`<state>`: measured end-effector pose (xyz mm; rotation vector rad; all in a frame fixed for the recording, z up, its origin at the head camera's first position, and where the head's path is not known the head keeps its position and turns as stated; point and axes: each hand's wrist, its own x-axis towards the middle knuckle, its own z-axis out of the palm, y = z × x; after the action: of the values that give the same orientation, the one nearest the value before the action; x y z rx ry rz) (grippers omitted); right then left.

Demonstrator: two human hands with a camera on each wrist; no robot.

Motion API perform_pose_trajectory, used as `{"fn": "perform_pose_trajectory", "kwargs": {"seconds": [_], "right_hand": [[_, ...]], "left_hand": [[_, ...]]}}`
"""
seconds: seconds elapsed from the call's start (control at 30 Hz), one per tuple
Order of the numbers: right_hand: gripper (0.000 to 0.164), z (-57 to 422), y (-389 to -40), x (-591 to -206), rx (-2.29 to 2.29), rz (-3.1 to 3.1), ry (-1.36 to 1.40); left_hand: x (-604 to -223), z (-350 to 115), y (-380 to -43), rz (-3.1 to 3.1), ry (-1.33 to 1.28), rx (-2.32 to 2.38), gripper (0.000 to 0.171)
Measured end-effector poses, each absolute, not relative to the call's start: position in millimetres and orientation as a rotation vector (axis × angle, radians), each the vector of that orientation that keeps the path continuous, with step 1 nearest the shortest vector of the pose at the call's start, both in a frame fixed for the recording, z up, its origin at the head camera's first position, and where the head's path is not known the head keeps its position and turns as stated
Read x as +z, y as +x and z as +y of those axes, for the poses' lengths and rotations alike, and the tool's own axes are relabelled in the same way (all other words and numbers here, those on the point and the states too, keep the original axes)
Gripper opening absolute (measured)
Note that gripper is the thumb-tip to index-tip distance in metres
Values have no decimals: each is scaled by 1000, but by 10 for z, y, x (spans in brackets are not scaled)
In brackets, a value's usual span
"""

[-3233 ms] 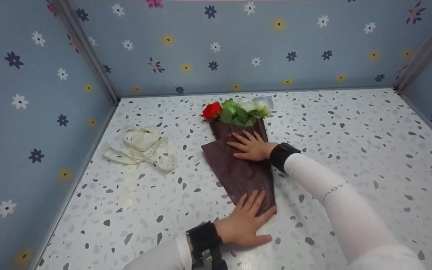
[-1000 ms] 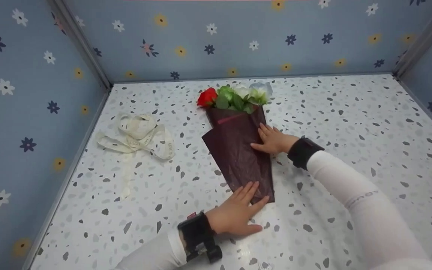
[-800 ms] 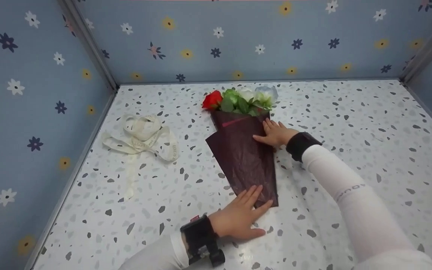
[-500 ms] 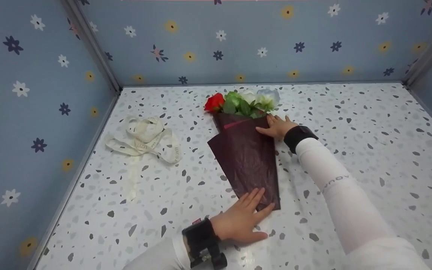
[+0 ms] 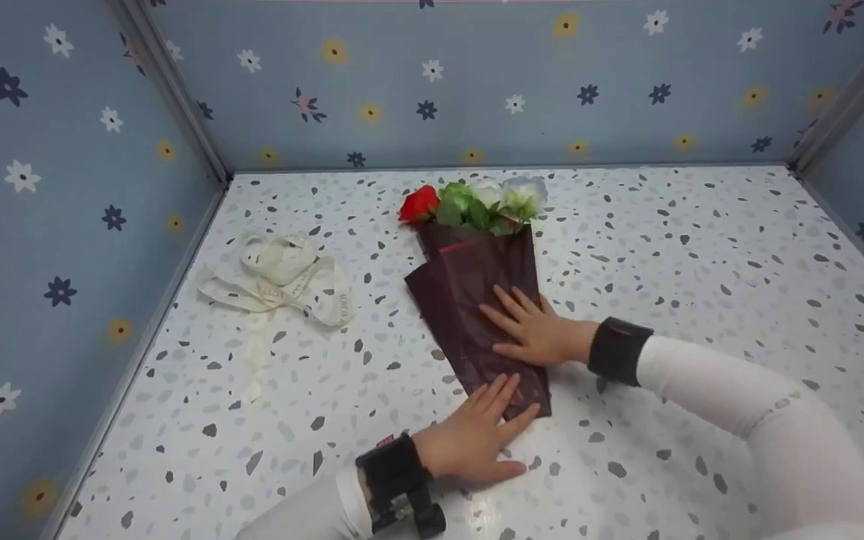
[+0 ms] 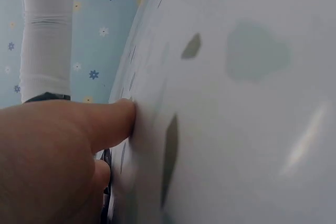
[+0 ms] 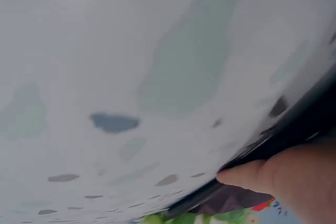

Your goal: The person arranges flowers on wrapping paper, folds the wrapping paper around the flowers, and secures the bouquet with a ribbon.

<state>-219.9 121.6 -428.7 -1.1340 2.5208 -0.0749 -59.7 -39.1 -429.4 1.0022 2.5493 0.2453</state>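
A bouquet wrapped in dark maroon paper (image 5: pixel 469 277) lies on the speckled table in the head view, narrow end towards me. At its top show a red rose (image 5: pixel 419 204), a green flower, a white one and a pale blue one (image 5: pixel 526 196). My left hand (image 5: pixel 469 435) rests with spread fingers on the narrow lower end, its thumb out on the tabletop. Further up, my right hand (image 5: pixel 533 326) lies spread across the right part of the wrap. In the right wrist view, a finger (image 7: pixel 247 176) reaches along the dark paper edge.
A loosely looped cream ribbon (image 5: pixel 282 281) with printed lettering lies left of the bouquet, one tail hanging towards me. Blue floral panels (image 5: pixel 432 82) stand along the back and both sides of the white speckled table (image 5: pixel 702 262).
My right hand slid up the wrap's right edge to near the flowers, then came down to the middle of the paper. The left hand stays at the lower end.
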Motion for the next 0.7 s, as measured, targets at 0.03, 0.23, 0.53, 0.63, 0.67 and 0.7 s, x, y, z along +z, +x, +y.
{"fn": "perform_pose_trajectory", "kwargs": {"seconds": [0.03,0.23,0.53,0.63,0.67,0.7], "right_hand": [[67,1192,-2160,-4289,-73,2505,-1151],[69,967,-2346,-4316,-107,2567,-1068],[68,731,-2752,-4386,-132,2661,-956],[66,765,-2629,-4373,-128,2669,-987],[65,793,-2547,-4366,-122,2666,-1023],[64,828,-2443,-4358,-121,2656,-1075]], "left_hand": [[-4293,-396,-593,2549,999,251,74],[-4291,-370,-566,2548,985,280,74],[-4275,-375,-545,2616,992,185,73],[-4269,-381,-550,2601,989,193,74],[-4265,-384,-554,2594,993,200,74],[-4258,-392,-554,2589,994,216,74]]}}
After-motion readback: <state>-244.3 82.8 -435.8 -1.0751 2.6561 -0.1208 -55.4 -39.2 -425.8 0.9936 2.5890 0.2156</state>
